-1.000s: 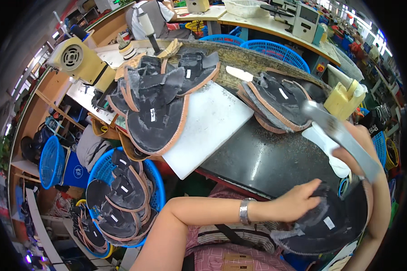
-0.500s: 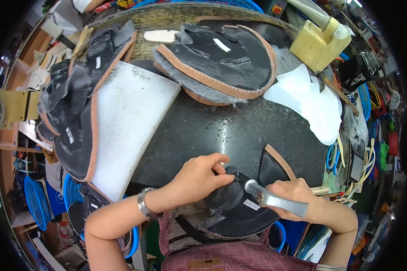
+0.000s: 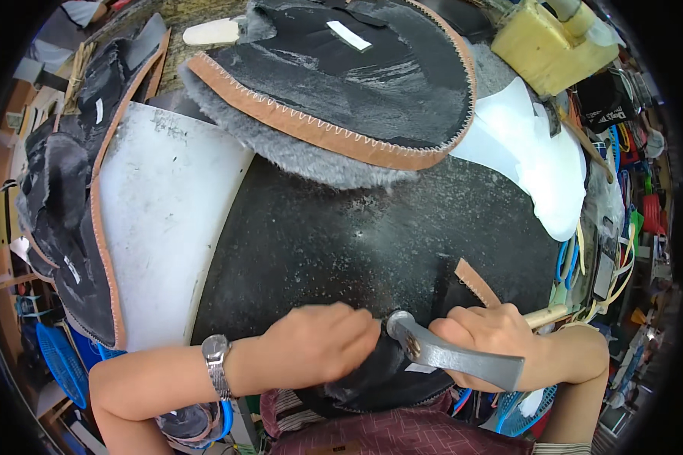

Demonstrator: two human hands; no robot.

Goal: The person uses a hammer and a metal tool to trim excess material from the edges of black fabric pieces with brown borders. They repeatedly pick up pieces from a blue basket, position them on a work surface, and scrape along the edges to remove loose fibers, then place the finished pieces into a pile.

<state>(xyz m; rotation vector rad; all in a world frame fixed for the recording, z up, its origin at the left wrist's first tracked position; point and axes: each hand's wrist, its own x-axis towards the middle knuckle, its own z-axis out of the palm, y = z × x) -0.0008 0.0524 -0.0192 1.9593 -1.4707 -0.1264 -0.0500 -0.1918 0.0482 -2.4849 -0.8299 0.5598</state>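
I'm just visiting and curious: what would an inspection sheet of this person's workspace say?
Surface: dark tabletop, speckled with fine debris; white board at left.
Job's things: black piece at the near edge, partly hidden by the hands; metal-headed hammer.
Clutter: black pieces with tan edging at the far side, others at left; white shapes and yellow container at right.
Hands: right hand grips the hammer; left hand has curled fingers over the black piece, hold unclear.
Cables: none certain; pale strands at right could be strips.
Surroundings: blue basket at lower left.
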